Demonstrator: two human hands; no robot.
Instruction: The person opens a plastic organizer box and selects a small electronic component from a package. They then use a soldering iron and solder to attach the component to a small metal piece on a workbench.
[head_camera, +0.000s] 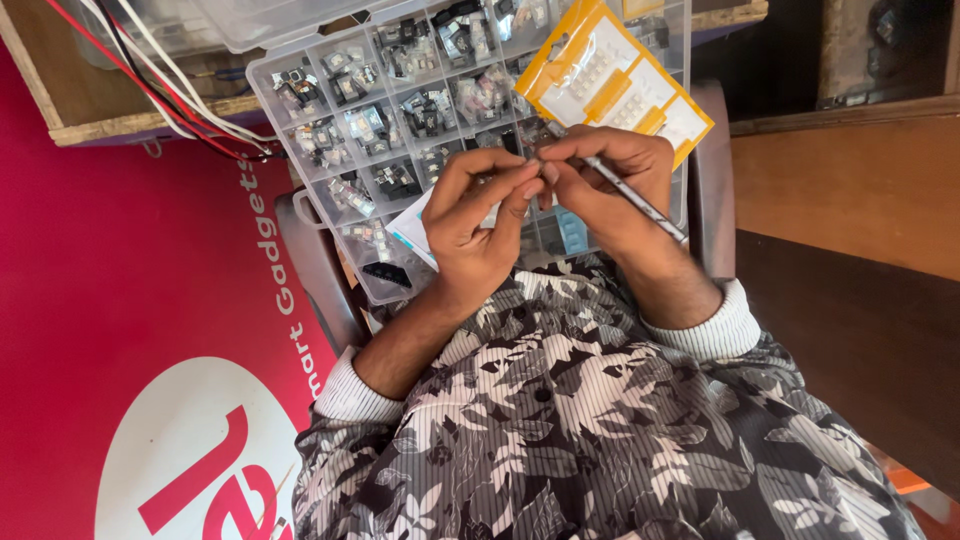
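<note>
While my right hand grips the tweezers, my left hand should steady its pinched, unseen part above the organizer box.

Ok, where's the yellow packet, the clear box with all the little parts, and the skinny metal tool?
yellow packet (640, 95), head view, on its white middle panel
clear parts box (345, 130), head view, on its divider grid
metal tool (640, 203), head view, on its shaft beside the right hand
</note>
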